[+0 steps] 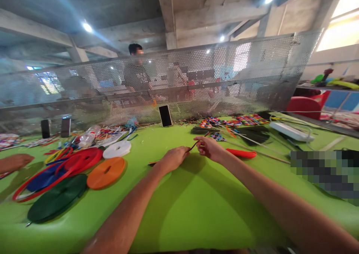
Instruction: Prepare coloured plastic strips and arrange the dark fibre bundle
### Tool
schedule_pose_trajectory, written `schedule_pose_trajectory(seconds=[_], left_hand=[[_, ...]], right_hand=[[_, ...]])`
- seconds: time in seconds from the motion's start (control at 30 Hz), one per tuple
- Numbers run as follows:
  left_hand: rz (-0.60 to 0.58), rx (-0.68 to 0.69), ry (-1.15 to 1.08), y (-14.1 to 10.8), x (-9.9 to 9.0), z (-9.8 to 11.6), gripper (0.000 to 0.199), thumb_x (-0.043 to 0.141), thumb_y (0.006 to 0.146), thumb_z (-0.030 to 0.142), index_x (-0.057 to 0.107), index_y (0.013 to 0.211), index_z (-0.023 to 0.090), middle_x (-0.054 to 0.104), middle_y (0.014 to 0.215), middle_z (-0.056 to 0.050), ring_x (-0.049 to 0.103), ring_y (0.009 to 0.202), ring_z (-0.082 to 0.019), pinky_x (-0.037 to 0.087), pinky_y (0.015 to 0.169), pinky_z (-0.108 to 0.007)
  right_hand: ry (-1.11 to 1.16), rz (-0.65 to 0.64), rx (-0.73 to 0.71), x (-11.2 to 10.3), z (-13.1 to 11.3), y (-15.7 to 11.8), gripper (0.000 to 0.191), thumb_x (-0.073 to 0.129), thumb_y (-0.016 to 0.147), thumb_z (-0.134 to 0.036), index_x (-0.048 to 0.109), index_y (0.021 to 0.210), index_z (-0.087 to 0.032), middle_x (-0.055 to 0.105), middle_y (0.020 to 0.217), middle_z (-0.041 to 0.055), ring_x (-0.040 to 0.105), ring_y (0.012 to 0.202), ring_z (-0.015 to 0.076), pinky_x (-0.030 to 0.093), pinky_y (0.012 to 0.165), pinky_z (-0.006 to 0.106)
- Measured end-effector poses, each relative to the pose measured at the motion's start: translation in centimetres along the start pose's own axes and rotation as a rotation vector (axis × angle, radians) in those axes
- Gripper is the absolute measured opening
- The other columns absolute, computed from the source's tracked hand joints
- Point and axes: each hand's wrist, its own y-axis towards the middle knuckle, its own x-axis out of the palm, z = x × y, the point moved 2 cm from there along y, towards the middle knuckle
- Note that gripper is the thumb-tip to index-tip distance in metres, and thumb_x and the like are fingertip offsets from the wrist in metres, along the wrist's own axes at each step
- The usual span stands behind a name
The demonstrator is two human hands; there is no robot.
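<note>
My left hand (175,157) pinches thin dark strip (193,147), frame centre; right hand (211,149) curled at upper end, can't tell grip, probably for steadying. Orange roll (98,175) flat on worktop (190,216), centre left, likely against unwinding.

A smooth, softly glossy finish is shown by the green table surface (196,216), and a smooth, plastic-like look is given by the orange roll (97,174) and dark green roll (63,199) at left. Clear, shiny plastic is seen in the bottle (87,138), while the far screen (202,74) is formed of perforated, greyish metal beneath matt concrete beams (165,5).
</note>
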Motion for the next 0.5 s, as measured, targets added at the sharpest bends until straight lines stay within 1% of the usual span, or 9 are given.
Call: schedule_pose_trajectory(seconds=[0.03,0.1,0.17,0.2,0.27,0.37,0.43,0.5], left_hand=[[-0.004,0.007,-0.011,0.0,0.0,0.0,0.037,0.036,0.099,0.031,0.06,0.126,0.02,0.067,0.122,-0.012,0.064,0.108,-0.026,0.047,0.092,-0.035],[-0.025,0.032,-0.027,0.0,-0.1,-0.1,0.036,0.039,0.099,0.03,0.061,0.126,0.021,0.068,0.121,-0.011,0.064,0.108,-0.025,0.047,0.091,-0.034],[-0.028,0.048,-0.016,0.0,-0.2,-0.3,0.034,0.043,0.097,0.028,0.063,0.123,0.02,0.068,0.118,-0.011,0.064,0.106,-0.025,0.046,0.091,-0.033],[-0.02,0.049,-0.001,0.0,-0.3,-0.5,0.033,0.045,0.096,0.027,0.065,0.121,0.019,0.068,0.116,-0.012,0.064,0.105,-0.024,0.046,0.09,-0.033],[0.005,0.034,0.025,0.0,-0.5,-0.9,0.03,0.049,0.094,0.025,0.068,0.115,0.016,0.068,0.111,-0.013,0.064,0.101,-0.024,0.046,0.089,-0.032],[0.026,0.007,0.027,0.1,-0.7,-1.6,0.026,0.055,0.091,0.022,0.071,0.11,0.014,0.066,0.105,-0.012,0.063,0.097,-0.024,0.046,0.086,-0.031],[0.031,-0.008,0.022,0.2,-0.7,-1.9,0.024,0.06,0.088,0.022,0.072,0.108,0.014,0.066,0.103,-0.012,0.063,0.096,-0.024,0.046,0.085,-0.03],[0.032,-0.016,0.019,0.2,-0.7,-2.2,0.023,0.063,0.087,0.026,0.073,0.104,0.014,0.067,0.1,-0.011,0.063,0.094,-0.023,0.046,0.083,-0.03]], right_hand=[[-0.004,-0.028,-0.012,0.0,-0.1,-0.1,0.016,0.067,0.078,-0.029,0.062,0.084,-0.015,0.05,0.051,-0.0056,0.042,0.039,0.0062,0.03,0.035,0.017],[-0.031,-0.065,-0.044,-0.2,0.0,0.0,0.024,0.072,0.075,-0.035,0.063,0.08,-0.014,0.047,0.048,-0.0066,0.039,0.037,0.0051,0.025,0.035,0.017],[-0.075,-0.075,-0.081,-0.5,0.0,0.2,0.031,0.078,0.069,-0.039,0.064,0.073,-0.012,0.044,0.044,-0.0072,0.035,0.035,0.0037,0.021,0.034,0.017],[-0.1,-0.075,-0.099,-0.6,0.1,0.3,0.033,0.08,0.066,-0.039,0.065,0.071,-0.011,0.045,0.043,-0.007,0.035,0.035,0.0034,0.021,0.034,0.017],[-0.153,-0.081,-0.12,-1.0,0.2,0.6,0.035,0.084,0.061,-0.038,0.067,0.071,-0.01,0.05,0.045,-0.0049,0.039,0.036,0.0042,0.025,0.034,0.017],[-0.22,-0.108,-0.125,-1.3,0.3,0.6,0.035,0.088,0.055,-0.035,0.069,0.072,-0.01,0.058,0.053,-0.0008,0.049,0.043,0.0072,0.035,0.037,0.018],[-0.236,-0.132,-0.128,-1.5,0.2,0.6,0.035,0.088,0.054,-0.035,0.07,0.072,-0.011,0.061,0.059,0.0011,0.055,0.049,0.0089,0.04,0.039,0.018],[-0.244,-0.161,-0.137,-1.8,0.1,0.7,0.035,0.087,0.058,-0.037,0.07,0.074,-0.012,0.063,0.066,0.0029,0.058,0.055,0.0102,0.043,0.041,0.018]])
